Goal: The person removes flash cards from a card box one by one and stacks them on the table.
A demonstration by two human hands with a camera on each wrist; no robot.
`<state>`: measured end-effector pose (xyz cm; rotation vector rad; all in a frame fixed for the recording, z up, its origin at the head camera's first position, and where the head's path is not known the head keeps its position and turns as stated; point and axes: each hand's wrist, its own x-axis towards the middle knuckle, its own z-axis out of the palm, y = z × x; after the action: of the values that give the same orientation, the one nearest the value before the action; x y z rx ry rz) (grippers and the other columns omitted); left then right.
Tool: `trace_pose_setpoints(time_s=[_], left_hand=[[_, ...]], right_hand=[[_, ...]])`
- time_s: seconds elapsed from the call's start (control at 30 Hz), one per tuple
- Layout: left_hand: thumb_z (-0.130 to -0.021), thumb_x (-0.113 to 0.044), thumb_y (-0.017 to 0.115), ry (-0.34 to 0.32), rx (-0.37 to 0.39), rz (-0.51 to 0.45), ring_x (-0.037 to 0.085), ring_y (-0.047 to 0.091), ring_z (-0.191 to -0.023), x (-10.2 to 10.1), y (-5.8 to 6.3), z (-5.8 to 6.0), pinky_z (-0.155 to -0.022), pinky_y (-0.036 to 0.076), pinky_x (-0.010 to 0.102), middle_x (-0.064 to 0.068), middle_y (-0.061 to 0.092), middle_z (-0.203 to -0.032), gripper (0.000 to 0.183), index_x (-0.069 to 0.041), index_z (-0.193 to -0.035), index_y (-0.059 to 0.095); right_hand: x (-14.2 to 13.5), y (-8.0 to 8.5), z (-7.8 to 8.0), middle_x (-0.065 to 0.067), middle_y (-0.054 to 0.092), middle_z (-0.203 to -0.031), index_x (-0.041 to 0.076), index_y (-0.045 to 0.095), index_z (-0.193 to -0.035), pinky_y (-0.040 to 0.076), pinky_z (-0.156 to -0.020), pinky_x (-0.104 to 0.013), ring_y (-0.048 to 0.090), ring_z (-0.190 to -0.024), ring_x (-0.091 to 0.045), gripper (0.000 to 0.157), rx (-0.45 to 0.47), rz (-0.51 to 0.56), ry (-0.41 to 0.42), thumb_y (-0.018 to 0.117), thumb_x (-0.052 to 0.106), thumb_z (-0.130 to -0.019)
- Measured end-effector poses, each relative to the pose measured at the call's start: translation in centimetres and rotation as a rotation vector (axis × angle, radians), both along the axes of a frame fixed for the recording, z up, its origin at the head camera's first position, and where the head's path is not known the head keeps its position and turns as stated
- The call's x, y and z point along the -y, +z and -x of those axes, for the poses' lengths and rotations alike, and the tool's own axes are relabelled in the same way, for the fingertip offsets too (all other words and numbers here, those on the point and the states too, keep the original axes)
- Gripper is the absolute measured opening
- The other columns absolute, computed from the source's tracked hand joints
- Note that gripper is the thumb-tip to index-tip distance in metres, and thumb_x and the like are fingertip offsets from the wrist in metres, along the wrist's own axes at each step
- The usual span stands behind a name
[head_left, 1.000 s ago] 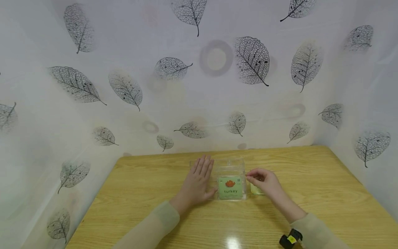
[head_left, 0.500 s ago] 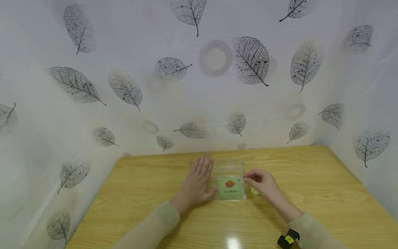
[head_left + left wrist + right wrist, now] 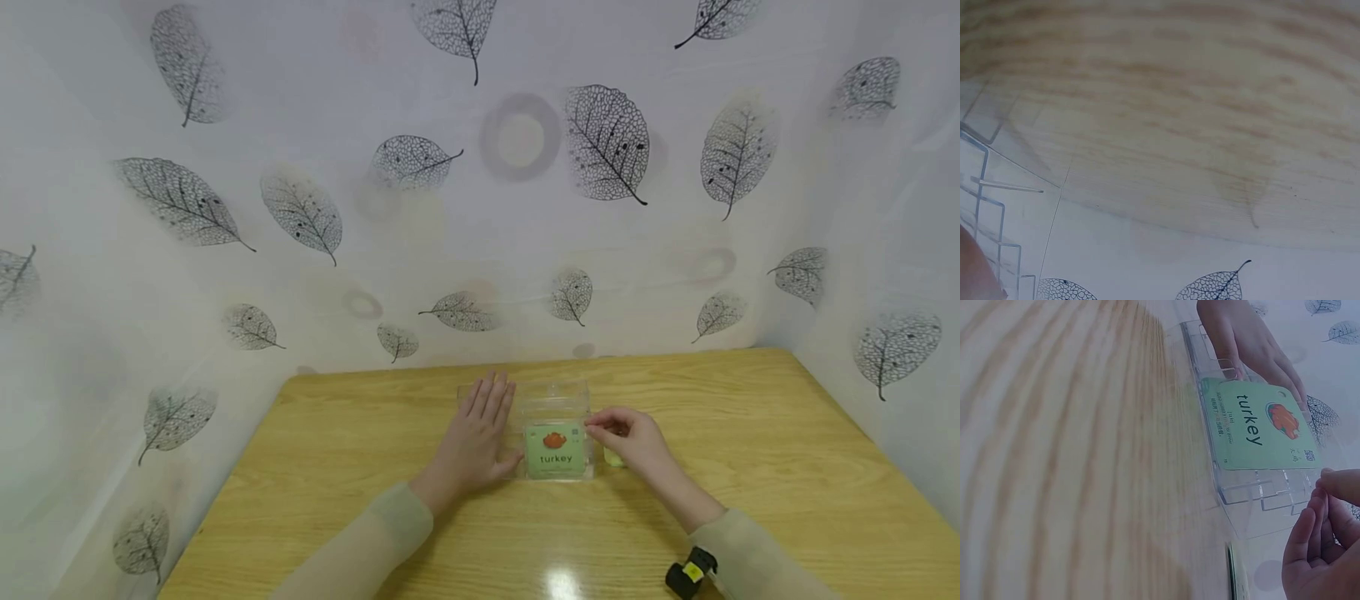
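My left hand (image 3: 476, 437) lies with straight fingers on the left part of a clear plastic stepped holder (image 3: 555, 406). Its thumb reaches the left edge of a green card (image 3: 555, 467) printed "turkey" with a roast bird picture. The card leans on the holder, facing me. My right hand (image 3: 633, 437) has thumb and fingertips brought together right at the card's right corner, as the right wrist view also shows; I cannot tell whether the corner is between them. Only a fingertip (image 3: 975, 275) of my left hand shows in the left wrist view, beside the clear steps.
Partly behind my right hand, more pale green cards (image 3: 613, 458) lie on the wooden table (image 3: 345, 450); their edge (image 3: 1235, 575) shows in the right wrist view. A leaf-printed white curtain (image 3: 450, 233) borders the table. A black device (image 3: 686, 575) sits at my right cuff.
My right hand has shifted slightly left, its fingertips coming closer to the card's corner and covering more of the cards on the table. My left hand and the turkey card stay put.
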<state>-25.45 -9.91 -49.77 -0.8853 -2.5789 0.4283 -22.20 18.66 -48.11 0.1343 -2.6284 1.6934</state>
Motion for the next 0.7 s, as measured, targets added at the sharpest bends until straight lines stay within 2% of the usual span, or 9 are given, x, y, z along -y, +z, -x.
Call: trace_pose_setpoints(time_s=[0.33,0.7], left_hand=[[-0.101,-0.072,0.042,0.004,-0.018,0.019,0.039,0.018,-0.165,-0.06,0.02,0.02,-0.136,0.020,0.046,0.022,0.019,-0.177,0.103,0.002,-0.168,0.018],[-0.100,-0.074,0.042,-0.004,-0.032,0.018,0.039,0.024,-0.164,0.04,-0.11,0.16,-0.135,0.022,0.046,0.022,0.020,-0.176,0.104,0.002,-0.168,0.020]], right_hand=[[0.34,0.14,-0.14,-0.017,0.078,-0.108,-0.004,0.078,-0.111,0.054,-0.067,-0.019,0.062,-0.080,-0.006,0.019,0.028,0.014,-0.001,0.076,0.008,-0.097],[0.59,-0.08,-0.07,-0.014,0.078,-0.102,-0.003,0.079,-0.109,0.053,-0.067,-0.020,0.062,-0.079,-0.006,0.017,0.014,0.002,-0.011,0.078,0.008,-0.095]])
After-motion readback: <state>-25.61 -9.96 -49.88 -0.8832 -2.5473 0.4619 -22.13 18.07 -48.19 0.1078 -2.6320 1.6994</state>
